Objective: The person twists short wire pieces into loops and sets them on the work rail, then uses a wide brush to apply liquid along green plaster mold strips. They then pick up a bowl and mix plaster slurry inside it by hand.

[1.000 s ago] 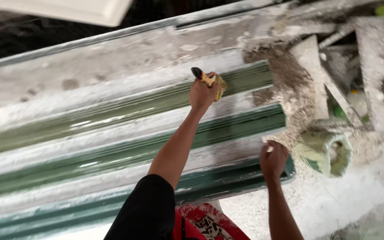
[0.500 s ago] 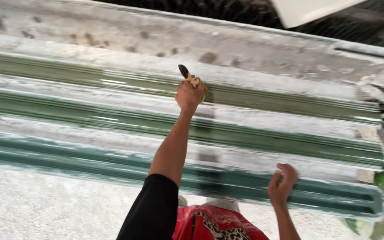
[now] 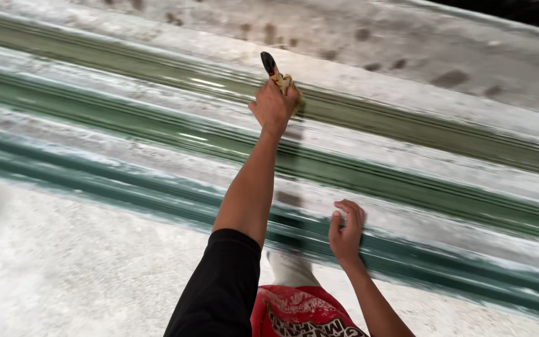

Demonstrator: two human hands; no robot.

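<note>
My left hand (image 3: 274, 106) is stretched out and gripping a small brush (image 3: 269, 64) with a dark handle and yellowish bristles. The brush is pressed on the far green glossy channel (image 3: 407, 128) of a long ribbed mould. My right hand (image 3: 346, 232) rests palm down with fingers apart on the white ridge beside the nearest dark green channel (image 3: 456, 274), holding nothing. A black sleeve covers my left upper arm.
Several long green channels (image 3: 126, 122) run side by side, separated by white plaster-like ridges (image 3: 407, 156). A rough, dusty grey-white floor (image 3: 82, 262) lies at the near left. Beyond the mould is a grey spotted surface (image 3: 444, 56). Red printed clothing (image 3: 301, 315) shows below.
The view has slid left along the channels. My left hand keeps the brush on the far green channel. My right hand has come down from mid-air onto the near ridge.
</note>
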